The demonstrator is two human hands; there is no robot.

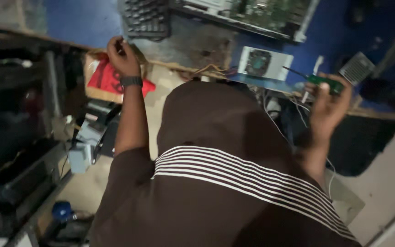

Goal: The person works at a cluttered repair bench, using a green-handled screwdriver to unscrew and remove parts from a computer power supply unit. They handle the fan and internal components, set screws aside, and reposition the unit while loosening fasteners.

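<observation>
A green-handled screwdriver (pixel 324 82) is gripped in the right hand (pixel 328 107) while the left hand (pixel 122 57) is raised at the surface (pixel 197 48) edge.

The left hand's fingers are curled together; whether anything is pinched cannot be told. Just below it a red cloth (pixel 104 78) is seen, and above it a dark keyboard (pixel 145 18). Left of the right hand, a fan unit (pixel 264 63) is laid on the surface; the screwdriver's shaft is pointed towards it.

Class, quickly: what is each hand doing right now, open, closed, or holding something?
Left hand: closed, fingers pinched; what it holds cannot be told.
Right hand: closed on a green-handled screwdriver.
</observation>
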